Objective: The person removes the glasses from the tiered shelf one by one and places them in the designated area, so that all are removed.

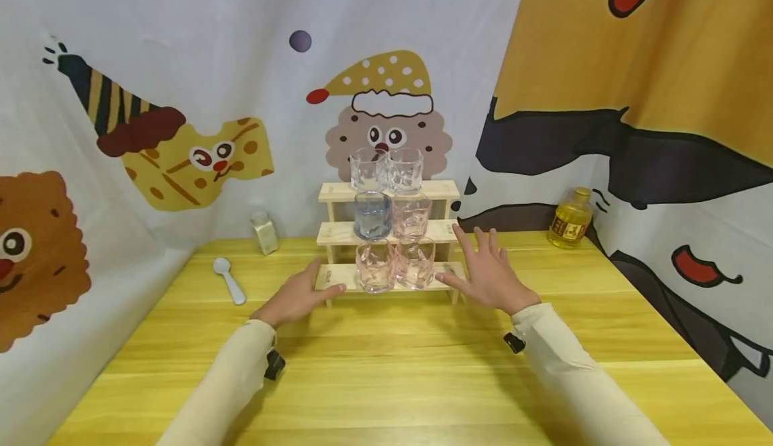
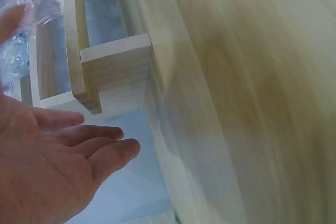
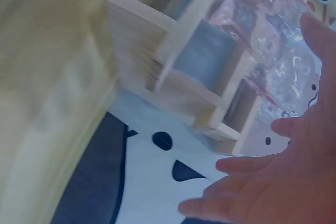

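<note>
A three-step wooden rack (image 1: 338, 275) stands on the table against the back wall. Two pink glasses (image 1: 376, 268) sit on its lowest step. On the middle step are a blue glass (image 1: 372, 216) and a pink glass (image 1: 412, 216), and two colourless glasses (image 1: 368, 171) stand on top. My left hand (image 1: 296, 296) is at the rack's left end, fingers extended and thumb near the lowest step. At the right end my right hand (image 1: 490, 273) spreads its fingers beside the steps. Both wrist views show straight fingers close to the rack's ends, holding nothing.
A white spoon (image 1: 229, 281) lies on the table at left, with a small glass jar (image 1: 264, 233) behind it. A bottle of yellow oil (image 1: 570, 219) stands at the back right. Printed cloth (image 1: 241, 43) hangs along the back and sides of the wooden table (image 1: 386, 379).
</note>
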Tool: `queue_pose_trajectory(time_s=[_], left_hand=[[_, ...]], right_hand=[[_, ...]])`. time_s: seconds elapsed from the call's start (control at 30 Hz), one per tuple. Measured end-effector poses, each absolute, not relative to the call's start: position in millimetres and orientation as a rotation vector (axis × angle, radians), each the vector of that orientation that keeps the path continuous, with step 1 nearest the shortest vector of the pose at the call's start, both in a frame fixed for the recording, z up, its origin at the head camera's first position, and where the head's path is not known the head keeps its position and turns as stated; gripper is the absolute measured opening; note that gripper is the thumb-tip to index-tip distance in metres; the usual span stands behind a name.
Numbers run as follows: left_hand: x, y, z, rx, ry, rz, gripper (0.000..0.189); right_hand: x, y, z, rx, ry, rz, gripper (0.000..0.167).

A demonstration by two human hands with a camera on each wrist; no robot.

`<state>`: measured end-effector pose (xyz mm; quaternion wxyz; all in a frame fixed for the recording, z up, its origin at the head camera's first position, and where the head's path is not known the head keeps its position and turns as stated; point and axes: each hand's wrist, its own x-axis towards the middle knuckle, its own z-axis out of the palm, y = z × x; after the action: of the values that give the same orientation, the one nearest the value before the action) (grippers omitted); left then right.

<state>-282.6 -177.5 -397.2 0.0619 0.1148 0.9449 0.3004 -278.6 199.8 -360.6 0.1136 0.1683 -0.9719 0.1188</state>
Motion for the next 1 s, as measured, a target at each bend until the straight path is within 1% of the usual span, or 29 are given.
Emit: queue_pose_trajectory(time_s=[0.17,0.3,0.5,0.73,1.0], left_hand=[[-290,-176,-399,0.369,2.779,1.075,0.089],[-294,-176,-401,0.356,2.745,1.144,0.085],[-300,-174,-400,0.343,2.76,1.121,0.084],[-302,-168,-395,0.3,2.765,1.066,0.084],[-301,-167,-390,0.263,2.786,1.007,0.082]], right_hand=[[-288,197,-345,0.635,-2.779,0.466,0.084],[-297,194,-331,0.692,-2.762,0.552,0.077],[-313,188,-308,0.661,-2.833,0.692,0.078],[-344,178,-283,0.622,-2.87,0.776,0.079],[-380,162,-267,0.586,-2.816,0.848,0.08]])
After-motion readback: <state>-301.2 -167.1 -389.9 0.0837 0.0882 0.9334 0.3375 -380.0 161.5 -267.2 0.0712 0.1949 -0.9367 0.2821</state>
